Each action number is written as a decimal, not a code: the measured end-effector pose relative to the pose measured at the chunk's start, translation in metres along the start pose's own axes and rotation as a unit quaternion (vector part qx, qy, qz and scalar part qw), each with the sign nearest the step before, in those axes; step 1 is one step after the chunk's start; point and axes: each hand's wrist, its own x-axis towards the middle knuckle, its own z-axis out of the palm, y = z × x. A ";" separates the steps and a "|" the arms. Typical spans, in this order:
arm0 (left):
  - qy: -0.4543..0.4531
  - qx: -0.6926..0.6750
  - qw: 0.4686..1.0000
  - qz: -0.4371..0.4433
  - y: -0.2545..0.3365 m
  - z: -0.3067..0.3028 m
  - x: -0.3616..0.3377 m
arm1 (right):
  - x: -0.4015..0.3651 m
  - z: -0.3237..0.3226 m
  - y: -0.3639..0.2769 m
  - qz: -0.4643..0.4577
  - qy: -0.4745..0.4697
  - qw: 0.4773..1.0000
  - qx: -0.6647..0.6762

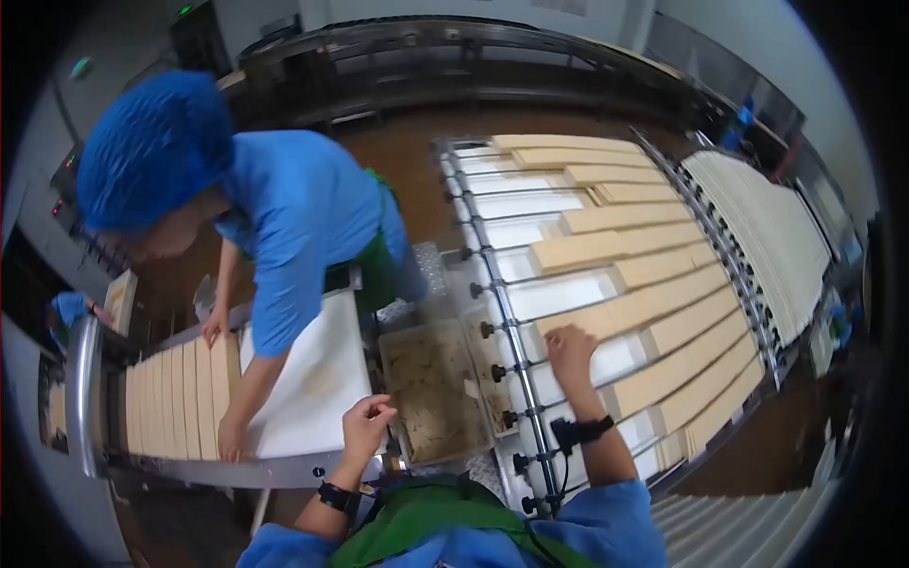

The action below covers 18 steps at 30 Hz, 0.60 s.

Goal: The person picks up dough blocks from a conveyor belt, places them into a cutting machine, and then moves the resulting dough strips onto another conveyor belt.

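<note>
My left hand (367, 426) hovers between the left conveyor and a bin of pale scraps (431, 398), its fingers curled together with nothing visible in them. Over the lane conveyor on the right is my right hand (572, 355), fingers bent in at the near end of a row of pale tan wafer-like blocks (625, 308). Whether it touches that row, or pinches anything, is hidden by the hand itself. More rows of these blocks (696, 364) lie in parallel lanes on the white belt (568, 295), divided by thin rods.
On the left, a co-worker (303, 189) in a blue hairnet has both hands at a row of upright tan slabs (175, 398) beside a white belt surface (317, 379). A metal bar with black knobs (507, 331) edges the lanes. A ridged pale sheet (757, 227) lies beyond.
</note>
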 end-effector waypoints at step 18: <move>0.449 0.345 0.817 -0.107 -0.148 -0.256 -0.044 | -0.104 0.104 -0.329 -0.328 -0.334 0.827 0.311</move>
